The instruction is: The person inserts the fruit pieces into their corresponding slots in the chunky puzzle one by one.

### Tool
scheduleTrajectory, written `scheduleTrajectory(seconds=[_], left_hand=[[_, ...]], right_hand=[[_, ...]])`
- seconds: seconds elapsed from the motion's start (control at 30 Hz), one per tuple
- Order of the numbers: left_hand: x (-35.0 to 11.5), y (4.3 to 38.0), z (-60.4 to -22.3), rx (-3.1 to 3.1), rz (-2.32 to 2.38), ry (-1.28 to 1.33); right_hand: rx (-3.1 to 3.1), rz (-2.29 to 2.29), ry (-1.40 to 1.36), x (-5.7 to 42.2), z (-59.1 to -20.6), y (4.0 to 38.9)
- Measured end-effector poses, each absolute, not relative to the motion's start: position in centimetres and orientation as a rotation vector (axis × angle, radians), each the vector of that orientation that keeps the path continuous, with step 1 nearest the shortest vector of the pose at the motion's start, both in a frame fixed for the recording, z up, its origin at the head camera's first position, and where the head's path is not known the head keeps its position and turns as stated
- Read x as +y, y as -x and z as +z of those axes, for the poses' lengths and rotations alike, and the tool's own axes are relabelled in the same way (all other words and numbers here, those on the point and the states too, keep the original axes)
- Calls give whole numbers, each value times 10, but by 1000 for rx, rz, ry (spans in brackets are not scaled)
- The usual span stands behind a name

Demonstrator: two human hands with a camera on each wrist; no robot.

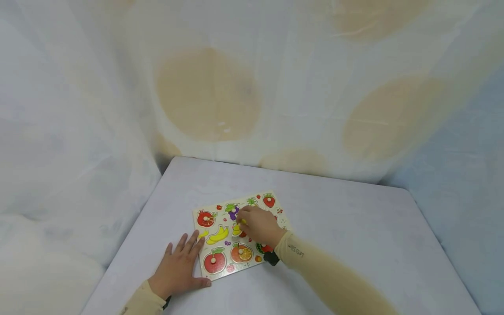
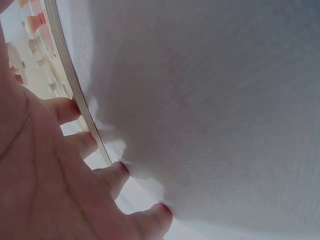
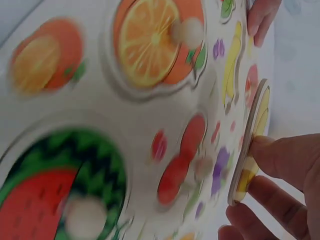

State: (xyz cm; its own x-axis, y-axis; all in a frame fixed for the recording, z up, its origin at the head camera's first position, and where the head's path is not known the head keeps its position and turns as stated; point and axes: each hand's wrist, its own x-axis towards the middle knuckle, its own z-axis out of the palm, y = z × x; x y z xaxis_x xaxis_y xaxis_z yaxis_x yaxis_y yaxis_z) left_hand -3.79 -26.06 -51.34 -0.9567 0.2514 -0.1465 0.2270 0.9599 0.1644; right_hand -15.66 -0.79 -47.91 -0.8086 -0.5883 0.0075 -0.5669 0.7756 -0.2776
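Observation:
A wooden fruit puzzle board (image 1: 197, 211) with small pegs lies slightly turned on the table. At its left edge my left hand (image 1: 177, 267) rests with fingers spread, fingertips on the board and thumb by the near corner. Above the middle of the board my right hand (image 1: 260, 225) pinches a yellow fruit puzzle piece (image 3: 252, 145) between thumb and fingers. The right wrist view has this piece tilted on edge, its wooden side showing. Around it sit the bananas (image 1: 218, 235), orange (image 1: 236, 252), apple (image 1: 214, 262) and watermelon (image 3: 42, 200). My right hand covers part of the board.
The pale table (image 1: 354, 236) extends around the board, its far edge against a hanging cloth (image 1: 295, 118) with tan circles. More cloth (image 1: 78, 131) hangs along the left side. A dark object (image 1: 271, 258) sits under my right wrist.

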Motion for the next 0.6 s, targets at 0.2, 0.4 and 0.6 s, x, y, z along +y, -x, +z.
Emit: scheduleTrajectory(seconds=[0.2, 0.4, 0.6], left_hand=[[-262, 37, -512, 2961, 203, -391], [-262, 36, -510, 2963, 195, -402], [-260, 35, -508, 2959, 173, -400]], right_hand=[[2902, -386, 930, -38, -481, 150], [2893, -348, 933, -57, -486, 144], [2928, -288, 936, -68, -490, 140]])
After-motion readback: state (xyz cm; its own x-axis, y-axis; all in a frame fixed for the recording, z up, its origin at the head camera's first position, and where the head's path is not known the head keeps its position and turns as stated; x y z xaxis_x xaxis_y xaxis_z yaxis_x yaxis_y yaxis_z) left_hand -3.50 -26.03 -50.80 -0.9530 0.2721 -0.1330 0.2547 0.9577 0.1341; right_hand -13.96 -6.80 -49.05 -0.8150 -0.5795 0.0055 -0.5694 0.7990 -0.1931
